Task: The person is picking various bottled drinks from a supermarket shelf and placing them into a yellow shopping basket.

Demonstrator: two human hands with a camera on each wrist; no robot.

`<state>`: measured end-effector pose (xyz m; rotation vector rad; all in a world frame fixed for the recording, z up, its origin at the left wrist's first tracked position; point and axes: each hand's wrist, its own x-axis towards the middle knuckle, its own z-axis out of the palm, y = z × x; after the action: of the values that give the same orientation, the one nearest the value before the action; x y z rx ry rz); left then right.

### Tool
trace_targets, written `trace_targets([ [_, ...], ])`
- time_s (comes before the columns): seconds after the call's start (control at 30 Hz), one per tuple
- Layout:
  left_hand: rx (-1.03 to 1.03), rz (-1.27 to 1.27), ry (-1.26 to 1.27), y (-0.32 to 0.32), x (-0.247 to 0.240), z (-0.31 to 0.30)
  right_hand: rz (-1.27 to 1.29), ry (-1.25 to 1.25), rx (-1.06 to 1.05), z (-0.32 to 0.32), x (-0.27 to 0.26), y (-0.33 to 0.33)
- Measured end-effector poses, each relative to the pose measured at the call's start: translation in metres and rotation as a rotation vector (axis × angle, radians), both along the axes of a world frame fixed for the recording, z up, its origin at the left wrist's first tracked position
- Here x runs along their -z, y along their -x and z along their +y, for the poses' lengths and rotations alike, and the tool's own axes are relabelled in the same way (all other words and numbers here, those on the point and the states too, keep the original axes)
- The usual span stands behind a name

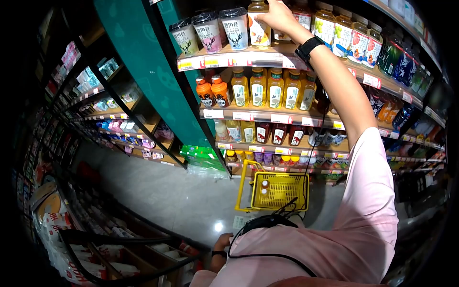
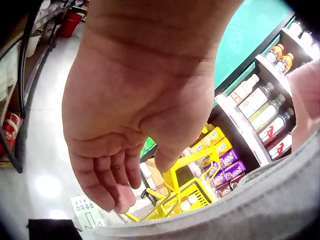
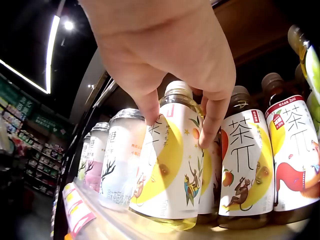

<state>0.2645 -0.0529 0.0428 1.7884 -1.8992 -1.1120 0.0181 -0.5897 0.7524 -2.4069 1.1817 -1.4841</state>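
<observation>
On the upper shelf my right hand (image 3: 165, 55) grips a tea bottle (image 3: 170, 165) with a white cap and a yellow-and-white label, thumb on one side and fingers on the other. The bottle stands at the shelf's front edge, tilted slightly in the right wrist view. Similar tea bottles (image 3: 245, 165) are right beside it, and lidded paper cups (image 3: 122, 155) stand on its other side. My left hand (image 2: 135, 110) hangs low by my body, fingers loosely curled, holding nothing. Beyond it in the left wrist view is a yellow shopping basket (image 2: 174, 175).
The yellow basket stands on the floor before the shelves, with two capped bottles (image 1: 265, 184) inside. Lower shelves carry orange bottles (image 1: 220, 91) and yellow drinks (image 1: 275, 88). A green pack (image 1: 198, 155) lies by the teal pillar (image 1: 143, 62). A black cable (image 1: 311, 155) hangs down in front.
</observation>
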Motion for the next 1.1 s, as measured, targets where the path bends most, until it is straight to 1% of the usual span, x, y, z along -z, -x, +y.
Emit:
trace_targets([
  [0.07, -0.035, 0.011, -0.113, 0.011, -0.007, -0.001, -0.040, -0.004, -0.020, 0.011, 0.000, 0.000],
  [0.1, -0.034, 0.012, -0.126, 0.012, -0.010, 0.000, -0.079, -0.003, -0.041, 0.014, 0.004, 0.000],
  [0.17, -0.144, 0.164, -0.149, 0.014, -0.013, 0.001, -0.137, 0.269, 0.038, -0.030, 0.026, -0.002],
  [0.23, -0.166, 0.184, -0.115, 0.018, -0.018, 0.007, -0.147, 0.413, 0.055, -0.028, 0.034, 0.007],
  [0.27, -0.280, 0.285, -0.259, 0.019, -0.017, 0.010, -0.208, 0.205, -0.160, 0.039, 0.024, 0.011],
  [0.3, -0.396, 0.385, -0.407, 0.021, -0.016, 0.014, -0.200, 0.314, -0.181, 0.060, 0.034, 0.016],
  [0.37, -0.711, 0.738, -0.525, 0.036, -0.049, 0.017, -0.218, 0.139, -0.102, 0.044, 0.083, 0.015],
  [0.43, -0.793, 0.724, -0.528, 0.035, -0.054, 0.022, 0.168, 0.128, -0.285, 0.065, 0.107, 0.029],
  [0.47, -0.869, 0.717, -0.511, 0.034, -0.050, 0.027, 0.252, -0.023, -0.400, 0.078, 0.131, 0.028],
  [0.5, -0.943, 0.707, -0.493, 0.035, -0.044, 0.030, 0.332, -0.176, -0.515, 0.091, 0.159, 0.028],
  [0.57, -1.098, 0.736, -0.662, 0.034, -0.033, 0.033, 0.387, -0.512, -0.737, 0.107, 0.235, 0.035],
  [0.6, -1.083, 0.732, -0.769, 0.029, -0.013, 0.043, 0.577, -0.693, -0.740, 0.117, 0.265, 0.041],
  [0.63, -0.940, 0.584, -0.755, 0.031, -0.025, 0.042, 0.771, -0.866, -0.743, 0.121, 0.296, 0.045],
  [0.67, -0.862, 0.514, -0.743, 0.034, -0.030, 0.041, 0.777, -1.016, -0.747, 0.118, 0.345, 0.049],
  [0.7, -0.788, 0.447, -0.729, 0.038, -0.033, 0.046, 0.785, -1.163, -0.755, 0.117, 0.405, 0.053],
  [0.73, -0.812, 0.444, -0.756, 0.039, -0.024, 0.057, 0.683, -1.115, -0.671, 0.120, 0.470, 0.059],
  [0.77, -0.649, 0.452, -0.581, 0.034, -0.006, 0.073, 0.578, -1.072, -0.587, 0.128, 0.531, 0.064],
  [0.8, -0.481, 0.455, -0.404, 0.031, 0.003, 0.087, 0.551, -1.182, -0.507, 0.136, 0.580, 0.064],
  [0.83, -0.497, 0.447, -0.427, 0.033, -0.009, 0.083, 0.526, -1.283, -0.420, 0.140, 0.618, 0.062],
  [0.87, -0.767, 0.615, -0.629, 0.039, -0.032, 0.075, 0.540, -1.299, -0.378, 0.148, 0.643, 0.061],
  [0.9, -1.043, 0.783, -0.825, 0.046, -0.045, 0.069, 0.672, -1.340, -0.337, 0.153, 0.681, 0.058],
  [0.93, -1.052, 0.783, -0.904, 0.044, -0.044, 0.070, 0.669, -1.369, -0.293, 0.157, 0.699, 0.052],
  [0.97, -1.075, 0.785, -0.919, 0.048, -0.043, 0.074, 0.669, -1.410, -0.251, 0.167, 0.716, 0.048],
  [1.0, -1.092, 0.744, -0.897, 0.051, -0.059, 0.078, 0.703, -1.497, -0.246, 0.171, 0.737, 0.044],
  [1.03, -1.100, 0.696, -0.864, 0.045, -0.064, 0.077, 0.700, -1.510, -0.268, 0.172, 0.757, 0.038],
  [1.1, -1.162, 0.625, -0.918, 0.049, -0.072, 0.079, 0.700, -1.594, -0.182, 0.178, 0.804, 0.032],
])
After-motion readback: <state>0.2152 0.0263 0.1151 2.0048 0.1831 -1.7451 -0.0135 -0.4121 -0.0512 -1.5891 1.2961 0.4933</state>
